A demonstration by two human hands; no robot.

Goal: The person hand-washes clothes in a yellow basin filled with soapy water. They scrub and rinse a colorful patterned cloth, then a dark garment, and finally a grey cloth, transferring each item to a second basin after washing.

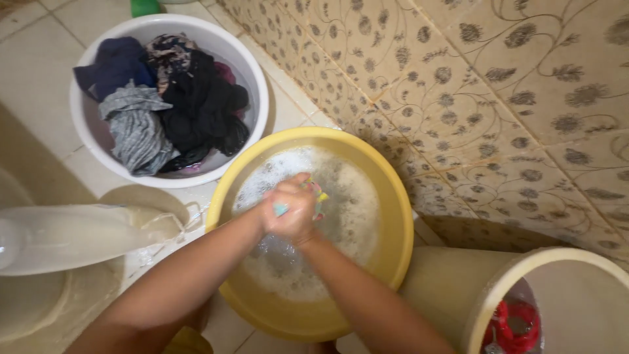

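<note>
Head view shows both hands bunched together over the middle of the yellow basin, scrubbing a small multicoloured cloth between them. The left hand and right hand are both clenched tight on the cloth, knuckles pressed against each other, so only a pink, yellow and teal edge of it peeks out at the top and left of the fists. It looks wet and crumpled; its full shape cannot be told. The step in hand seems to be the rubbing stage of a hand wash, and the next move would likely call for shifting the grip to a fresh part of the fabric or dipping it back into the soapy water, which is cloudy with white foam and fills the basin just below the hands.

Beyond the basin's upper left rim, on the tiled floor, stands a white tub heaped with dark and grey laundry. A pale plastic container lies at the left, a cream bucket at the lower right, and a floral tiled wall runs along the right.
</note>
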